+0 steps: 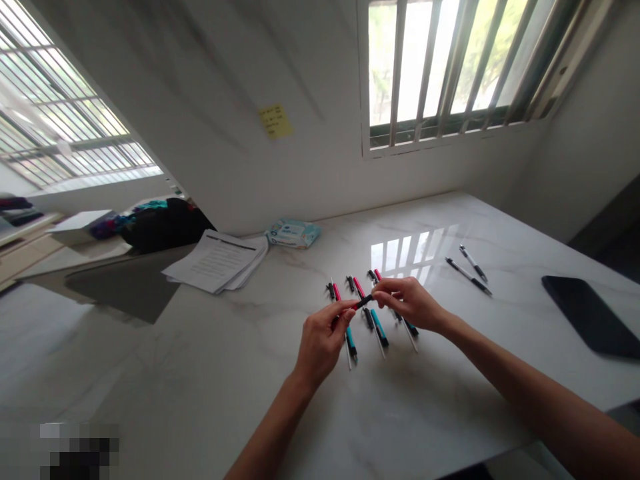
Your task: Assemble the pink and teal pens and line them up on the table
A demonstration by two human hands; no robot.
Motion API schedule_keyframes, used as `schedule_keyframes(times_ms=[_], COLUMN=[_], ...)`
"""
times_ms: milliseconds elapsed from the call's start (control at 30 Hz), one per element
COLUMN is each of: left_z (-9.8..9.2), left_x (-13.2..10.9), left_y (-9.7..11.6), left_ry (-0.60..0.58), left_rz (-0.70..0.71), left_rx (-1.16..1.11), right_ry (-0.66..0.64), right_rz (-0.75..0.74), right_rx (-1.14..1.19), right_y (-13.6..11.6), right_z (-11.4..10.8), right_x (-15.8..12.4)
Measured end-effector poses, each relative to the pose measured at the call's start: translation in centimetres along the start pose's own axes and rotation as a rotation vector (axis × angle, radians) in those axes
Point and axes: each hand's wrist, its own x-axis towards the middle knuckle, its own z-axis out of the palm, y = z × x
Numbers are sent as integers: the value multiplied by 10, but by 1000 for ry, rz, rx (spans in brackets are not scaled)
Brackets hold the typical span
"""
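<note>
Above the marble-patterned table, my left hand (323, 337) pinches the red end of a red and black pen (363, 303). The fingertips of my right hand (407, 303) close on its black end, so both hands hold the one pen, slightly tilted. Under and around them lie pen parts in rows: red barrels (337, 292), black clip pieces (350, 284), turquoise barrels (379, 324) with black grips, and thin white refills (349, 353). My right hand covers some of the parts in the right-hand row.
Two white and black pens (469, 277) and a dark flat device (590, 313) lie to the right. Printed papers (215, 261) and a wipes packet (293, 233) rest by the wall, below a yellow sticky note (275, 121). A black bundle (160, 225) is at the left.
</note>
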Motion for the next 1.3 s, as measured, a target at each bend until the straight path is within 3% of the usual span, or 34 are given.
schedule_keyframes(times_ms=[267, 467, 600, 800, 1067, 1200, 1300], left_z=[1, 2, 3, 7, 8, 9, 9], left_x=[0, 0, 1, 1, 1, 4, 7], left_y=[3, 1, -5, -9, -10, -12, -12], left_ry=[1, -30, -67, -103, -140, -234, -227], left_rz=[-2, -16, -56, -96, -136, -232, -288], left_rx=[-15, -11, -87, -203, -268, -437, -518], right_ry=[-39, 33, 51, 42, 88, 127, 206], right_rz=[46, 41, 17, 114, 195, 103, 83], right_rx=[197, 254, 409, 590, 591, 527, 391], right_y=[-1, 3, 7, 10, 9, 12, 23], right_z=[4, 3, 3, 8, 11, -4, -21], right_x=[-1, 2, 3, 3, 4, 5, 9])
